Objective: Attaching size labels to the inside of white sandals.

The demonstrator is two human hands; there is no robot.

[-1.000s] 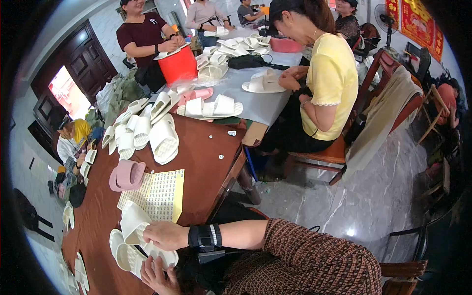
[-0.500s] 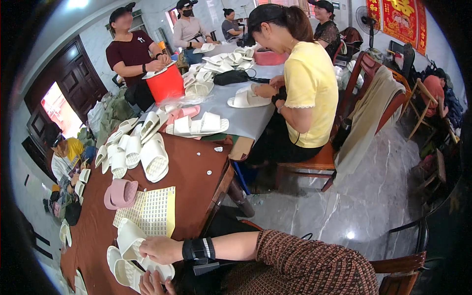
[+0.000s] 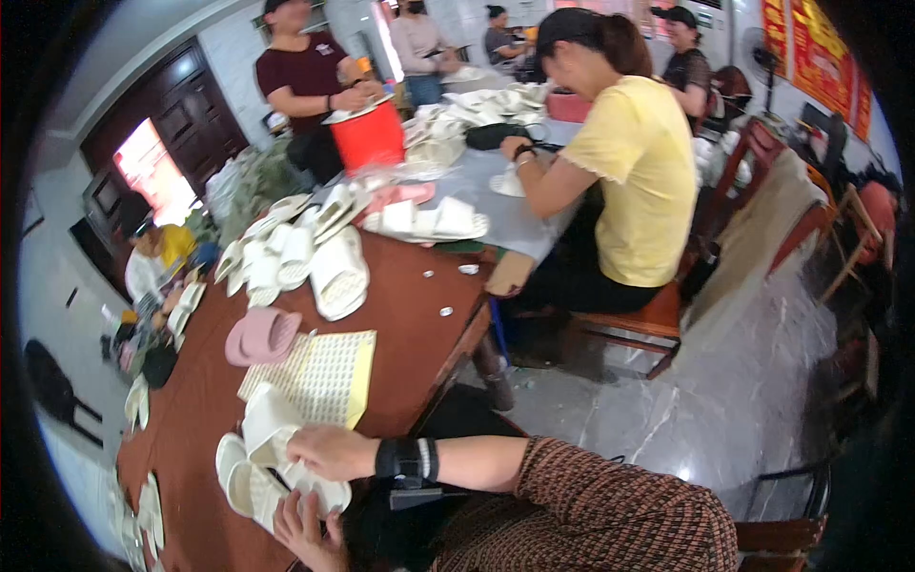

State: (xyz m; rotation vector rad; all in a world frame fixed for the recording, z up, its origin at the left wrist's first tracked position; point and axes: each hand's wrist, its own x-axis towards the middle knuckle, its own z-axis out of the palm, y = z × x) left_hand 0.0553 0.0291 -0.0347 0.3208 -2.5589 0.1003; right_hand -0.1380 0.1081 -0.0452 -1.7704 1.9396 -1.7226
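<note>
My right hand (image 3: pixel 329 450), with a black band on the wrist and a brown patterned sleeve, lies across a small stack of white slippers (image 3: pixel 259 456) at the near end of the brown table (image 3: pixel 410 315) and grips the upper one. Lower down, my left hand (image 3: pixel 303 530) holds the same stack from underneath, its fingers partly hidden by the slippers. A yellow-edged sheet of small white stickers (image 3: pixel 322 375) lies just beyond the stack. A pink slipper pair (image 3: pixel 262 336) sits left of that sheet.
More white slippers (image 3: pixel 319 257) are piled farther along the table. A red bucket (image 3: pixel 367 135) stands by a person in a maroon shirt (image 3: pixel 305 76). A person in a yellow shirt (image 3: pixel 624 176) sits on a wooden chair (image 3: pixel 658 319) at the right. Grey tiled floor (image 3: pixel 667 410) lies to the right.
Both my hands stay on the white slippers, the right one shifting slightly over the stack. The seated person in yellow leans a little more over the table.
</note>
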